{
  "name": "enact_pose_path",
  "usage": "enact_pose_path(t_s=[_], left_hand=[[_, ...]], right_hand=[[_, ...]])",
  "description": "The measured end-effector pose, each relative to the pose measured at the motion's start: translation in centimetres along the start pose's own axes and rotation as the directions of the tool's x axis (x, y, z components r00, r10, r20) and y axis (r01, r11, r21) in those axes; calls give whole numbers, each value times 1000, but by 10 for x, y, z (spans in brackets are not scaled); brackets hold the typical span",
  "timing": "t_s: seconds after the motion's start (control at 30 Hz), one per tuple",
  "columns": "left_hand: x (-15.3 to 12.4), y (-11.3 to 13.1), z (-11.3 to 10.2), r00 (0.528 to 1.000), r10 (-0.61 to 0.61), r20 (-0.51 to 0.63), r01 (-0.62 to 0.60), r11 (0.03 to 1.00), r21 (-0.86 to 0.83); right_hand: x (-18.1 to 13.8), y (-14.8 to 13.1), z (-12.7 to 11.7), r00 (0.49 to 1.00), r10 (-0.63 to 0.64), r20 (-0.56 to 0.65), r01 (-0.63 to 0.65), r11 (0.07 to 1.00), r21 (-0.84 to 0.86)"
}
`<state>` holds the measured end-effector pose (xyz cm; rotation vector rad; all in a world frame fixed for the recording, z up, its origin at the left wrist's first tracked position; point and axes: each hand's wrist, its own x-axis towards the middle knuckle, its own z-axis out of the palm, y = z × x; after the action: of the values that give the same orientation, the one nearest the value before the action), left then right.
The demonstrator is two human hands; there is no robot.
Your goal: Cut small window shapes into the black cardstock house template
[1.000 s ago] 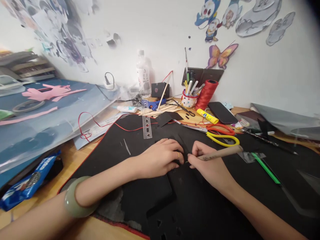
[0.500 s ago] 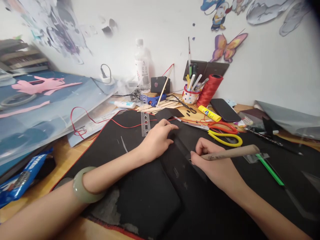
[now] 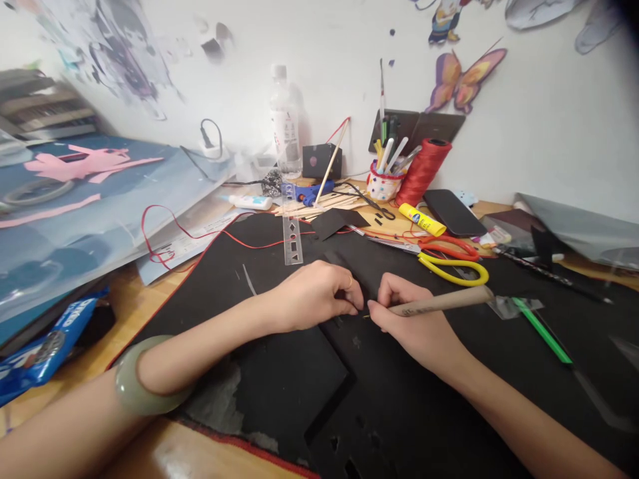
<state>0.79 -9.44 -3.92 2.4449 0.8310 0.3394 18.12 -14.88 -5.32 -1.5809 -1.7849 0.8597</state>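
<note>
My right hand (image 3: 414,319) grips a beige pen-shaped tool (image 3: 444,301) with lettering on its barrel. Its thin gold-coloured tip points left, close to my left fingertips. My left hand (image 3: 319,296) is closed, thumb and fingers curled together over dark material; whatever they pinch is hidden. A narrow black strip (image 3: 344,266) shows just behind the left fingers. Below the left hand lies a sheet of black card (image 3: 284,386) on the black mat (image 3: 194,326), with small cut scraps (image 3: 334,442) near its lower right corner.
A clear stencil ruler (image 3: 292,239) lies beyond my left hand. Yellow-and-red-handled scissors (image 3: 454,269), a glue stick (image 3: 422,219) and a phone (image 3: 453,213) are at the back right. A green cutter (image 3: 542,330) lies right. Behind stand a pen cup (image 3: 383,183), red thread spool (image 3: 423,173) and bottle (image 3: 285,126).
My left hand has drawn back and curled its fingers, which were spread on the black material. The right hand with the tool has moved left, bringing its tip near them. The view has shifted slightly.
</note>
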Motion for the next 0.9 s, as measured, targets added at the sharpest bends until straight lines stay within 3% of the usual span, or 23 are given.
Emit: enact_pose_path(t_s=[0.07, 0.3, 0.7, 0.9], left_hand=[[2, -2, 3, 998, -17, 65, 23, 996, -91], [4, -13, 6, 996, -54, 78, 63, 990, -125], [5, -11, 2, 994, -18, 105, 28, 996, -88], [3, -10, 0, 992, 15, 127, -4, 996, -84]], right_hand=[[0, 2, 2, 1000, -19, -6, 19, 1000, -19], [0, 8, 3, 999, -27, -37, 26, 999, -28], [7, -3, 7, 997, -42, -69, 33, 992, -121], [8, 1, 7, 999, -45, -29, 42, 996, -82]])
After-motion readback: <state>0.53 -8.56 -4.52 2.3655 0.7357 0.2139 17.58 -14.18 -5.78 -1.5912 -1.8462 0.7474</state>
